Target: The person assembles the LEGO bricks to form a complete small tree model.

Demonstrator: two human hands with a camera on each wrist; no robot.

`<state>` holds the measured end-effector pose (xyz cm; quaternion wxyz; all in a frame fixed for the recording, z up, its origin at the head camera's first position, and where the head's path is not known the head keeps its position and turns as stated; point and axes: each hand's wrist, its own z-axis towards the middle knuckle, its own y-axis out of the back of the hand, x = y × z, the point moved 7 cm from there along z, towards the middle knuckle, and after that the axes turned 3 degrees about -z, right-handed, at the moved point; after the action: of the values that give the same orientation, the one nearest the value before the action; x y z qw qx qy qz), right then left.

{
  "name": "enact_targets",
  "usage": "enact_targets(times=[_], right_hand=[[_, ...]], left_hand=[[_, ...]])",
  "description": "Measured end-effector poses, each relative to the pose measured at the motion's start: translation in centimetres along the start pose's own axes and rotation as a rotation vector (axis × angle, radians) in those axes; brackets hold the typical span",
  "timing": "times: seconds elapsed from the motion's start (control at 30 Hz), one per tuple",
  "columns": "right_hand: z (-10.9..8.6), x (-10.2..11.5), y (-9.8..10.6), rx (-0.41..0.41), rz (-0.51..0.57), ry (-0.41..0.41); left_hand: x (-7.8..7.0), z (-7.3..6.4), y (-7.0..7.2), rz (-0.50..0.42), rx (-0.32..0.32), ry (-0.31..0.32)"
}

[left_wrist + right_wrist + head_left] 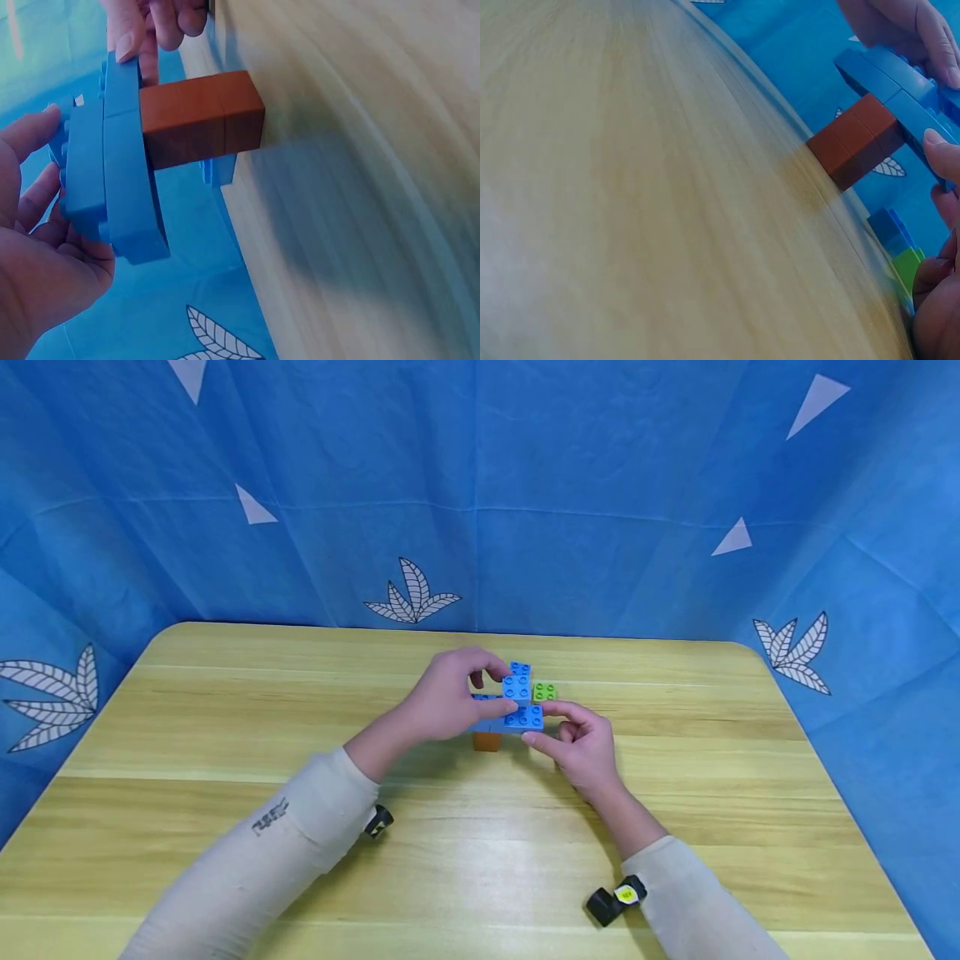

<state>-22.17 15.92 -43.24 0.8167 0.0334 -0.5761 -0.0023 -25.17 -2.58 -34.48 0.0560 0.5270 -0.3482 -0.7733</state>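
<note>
Long blue bricks [124, 180] lie across an orange-brown brick column [202, 116] that stands on the table. A second blue brick [85, 161] is stacked on that layer, with a small studded blue brick [516, 687] at the top. My left hand [457, 697] pinches this small top brick between thumb and fingers. On the other side, my right hand [583, 747] grips the right end of the long blue layer, its thumb at the near face and index finger behind. In the right wrist view the left hand [911, 26] reaches over the stack from behind.
Behind the stack, a green brick [544, 692] and another blue brick [521, 668] sit on the wooden table [300, 693]. A blue patterned cloth [585, 510] hangs past the table's far edge. Black wrist devices [617, 897] are worn near both sleeves.
</note>
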Motion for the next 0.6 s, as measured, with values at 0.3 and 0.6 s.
enact_targets(times=[0.3, 0.6], right_hand=[[0.0, 0.0, 0.0, 0.000, 0.006, -0.006], [0.0, -0.3, 0.1, 0.002, -0.007, -0.014]], left_hand=[[0.6, -0.2, -1.5, 0.046, 0.084, 0.025], [0.9, -0.3, -1.7, 0.060, 0.099, 0.035]])
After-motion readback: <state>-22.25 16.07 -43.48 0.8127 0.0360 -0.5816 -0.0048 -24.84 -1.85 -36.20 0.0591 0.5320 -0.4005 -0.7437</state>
